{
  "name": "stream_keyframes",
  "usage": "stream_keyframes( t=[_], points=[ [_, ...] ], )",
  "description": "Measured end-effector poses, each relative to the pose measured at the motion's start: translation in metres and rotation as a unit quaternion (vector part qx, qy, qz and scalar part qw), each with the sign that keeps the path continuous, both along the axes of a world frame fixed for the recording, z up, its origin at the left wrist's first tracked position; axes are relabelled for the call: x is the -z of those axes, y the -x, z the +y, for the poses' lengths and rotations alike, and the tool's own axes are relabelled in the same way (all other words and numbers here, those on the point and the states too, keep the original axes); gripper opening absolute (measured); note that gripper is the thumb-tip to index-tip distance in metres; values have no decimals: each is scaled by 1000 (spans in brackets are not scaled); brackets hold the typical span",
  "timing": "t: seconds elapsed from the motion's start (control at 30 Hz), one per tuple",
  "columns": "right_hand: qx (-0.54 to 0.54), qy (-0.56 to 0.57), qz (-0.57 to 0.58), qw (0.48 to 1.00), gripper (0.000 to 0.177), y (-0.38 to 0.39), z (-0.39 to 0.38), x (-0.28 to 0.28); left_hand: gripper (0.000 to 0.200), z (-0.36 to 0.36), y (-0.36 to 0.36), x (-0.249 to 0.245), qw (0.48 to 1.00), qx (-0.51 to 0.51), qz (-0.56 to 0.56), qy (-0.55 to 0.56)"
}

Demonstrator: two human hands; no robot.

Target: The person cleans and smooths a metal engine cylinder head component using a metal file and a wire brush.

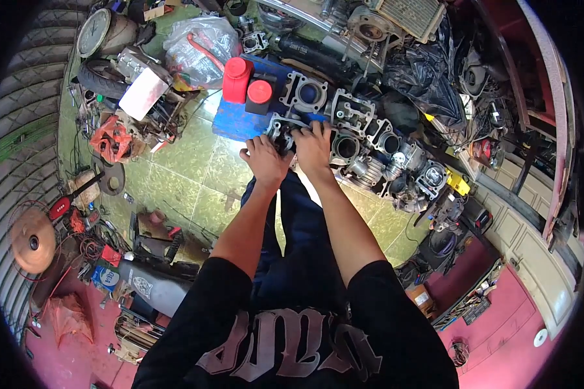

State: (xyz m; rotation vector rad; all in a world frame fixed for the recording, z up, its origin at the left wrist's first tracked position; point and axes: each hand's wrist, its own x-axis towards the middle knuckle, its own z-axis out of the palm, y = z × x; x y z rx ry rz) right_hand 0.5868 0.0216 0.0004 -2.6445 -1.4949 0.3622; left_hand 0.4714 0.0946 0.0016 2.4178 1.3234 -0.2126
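Both hands meet at a metal engine part (280,127) at the front edge of a blue board (235,123). My left hand (265,157) lies over its left side with fingers curled onto it. On its right side rests my right hand (313,146), fingers bent, with something blue beside the fingertips. The fingers cover much of the part. Just behind stands a red bottle (237,74) beside a black container with a red cap (260,92). A metal cylinder block (307,94) sits behind my right hand, and another cylinder (345,148) is to its right.
More engine parts (389,142) extend to the right. A clear plastic bag (201,48) and a tyre (102,79) are at the back left. Green floor tiles (175,188) show at the left. A grinding disc (34,241) is at the far left; a tool tray (470,308) is at the lower right.
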Motion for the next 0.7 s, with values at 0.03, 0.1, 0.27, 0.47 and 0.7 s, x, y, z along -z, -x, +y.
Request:
stream_keyframes(
  t=[0.03, 0.1, 0.27, 0.47, 0.7],
  points=[
    [-3, -1, -4, 1000, 25, 2, -2, 1, 71, -1, 2, -1, 1000, 2, -9, -3],
    [-7, 2, -13, 1000, 25, 8, -5, 3, 71, -3, 7, -2, 1000, 5, -16, -7],
    [-11, -2, -25, 1000, 26, 18, -9, 5, 72, -7, 17, 0, 1000, 0, 0, -1],
    [-11, -32, 1, 999, 22, 27, -13, 1, 68, -12, 32, -4, 998, -22, -50, -5],
    [-45, -64, 36, 996, 30, 44, -18, -18, 70, -15, 57, -24, 996, -56, -74, 5]
  ],
)
